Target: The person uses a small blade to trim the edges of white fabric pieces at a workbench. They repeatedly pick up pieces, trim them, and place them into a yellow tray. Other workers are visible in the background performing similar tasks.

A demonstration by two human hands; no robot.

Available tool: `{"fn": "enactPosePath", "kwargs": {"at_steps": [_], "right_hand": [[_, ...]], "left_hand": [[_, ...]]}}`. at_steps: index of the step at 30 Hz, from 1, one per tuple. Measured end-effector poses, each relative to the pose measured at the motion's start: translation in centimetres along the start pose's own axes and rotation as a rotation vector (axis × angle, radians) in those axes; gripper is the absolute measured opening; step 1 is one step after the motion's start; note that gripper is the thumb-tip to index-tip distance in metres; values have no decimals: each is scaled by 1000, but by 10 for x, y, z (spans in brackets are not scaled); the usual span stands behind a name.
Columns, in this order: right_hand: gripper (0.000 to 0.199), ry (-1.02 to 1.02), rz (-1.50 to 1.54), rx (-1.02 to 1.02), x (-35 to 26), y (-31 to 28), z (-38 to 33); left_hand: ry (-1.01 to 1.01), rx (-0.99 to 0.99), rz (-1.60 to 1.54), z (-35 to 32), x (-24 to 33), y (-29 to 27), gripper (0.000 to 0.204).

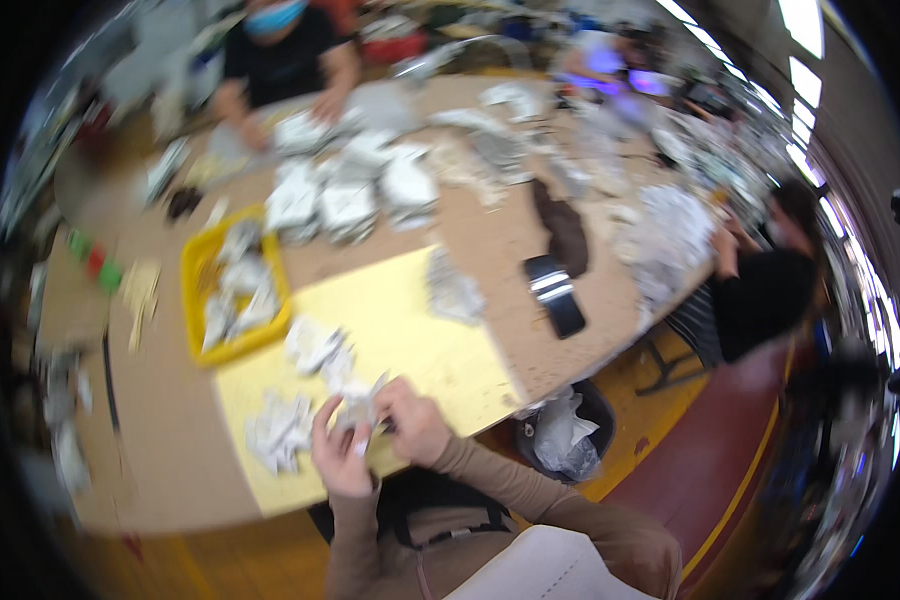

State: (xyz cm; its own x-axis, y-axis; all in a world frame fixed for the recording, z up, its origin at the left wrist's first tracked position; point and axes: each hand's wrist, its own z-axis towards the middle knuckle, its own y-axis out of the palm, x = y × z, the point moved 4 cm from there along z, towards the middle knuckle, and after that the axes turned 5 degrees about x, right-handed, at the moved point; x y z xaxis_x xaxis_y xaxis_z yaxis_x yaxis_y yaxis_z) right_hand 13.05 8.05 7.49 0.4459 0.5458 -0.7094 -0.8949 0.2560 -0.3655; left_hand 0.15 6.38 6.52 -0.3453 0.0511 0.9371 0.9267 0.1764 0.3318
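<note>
Brown table (170,450) with yellow sheet (440,350), yellow tray (198,262), white packet piles (350,195), black device (555,292).

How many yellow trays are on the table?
1. The yellow tray sits on the table, left of and beyond the left hand and right hand, filled with crumpled packets. Blur could hide others farther back.

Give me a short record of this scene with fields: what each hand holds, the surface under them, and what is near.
left hand: grips a small crumpled white packet
right hand: pinches the same packet
surface: pale yellow sheet on a brown table
nearby: loose white packets, yellow tray of packets
beside table: lined bin
others: two people seated at the table
</note>
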Motion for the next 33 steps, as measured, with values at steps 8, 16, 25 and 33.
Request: {"fn": "enactPosePath", "kwargs": {"at_steps": [8,16,25,33], "right_hand": [[27,73,-25,36,-6,7,2],[23,18,-4,-63,2,16,14],[18,21,61,-123,4,16,5],[16,336,215,-337,-6,28,-5]], "left_hand": [[-15,82,-97,11,-5,-29,46],[68,66,98,8,-4,-20,42],[46,130,41,13,-19,-20,41],[232,105,413,13,-3,-21,27]]}}
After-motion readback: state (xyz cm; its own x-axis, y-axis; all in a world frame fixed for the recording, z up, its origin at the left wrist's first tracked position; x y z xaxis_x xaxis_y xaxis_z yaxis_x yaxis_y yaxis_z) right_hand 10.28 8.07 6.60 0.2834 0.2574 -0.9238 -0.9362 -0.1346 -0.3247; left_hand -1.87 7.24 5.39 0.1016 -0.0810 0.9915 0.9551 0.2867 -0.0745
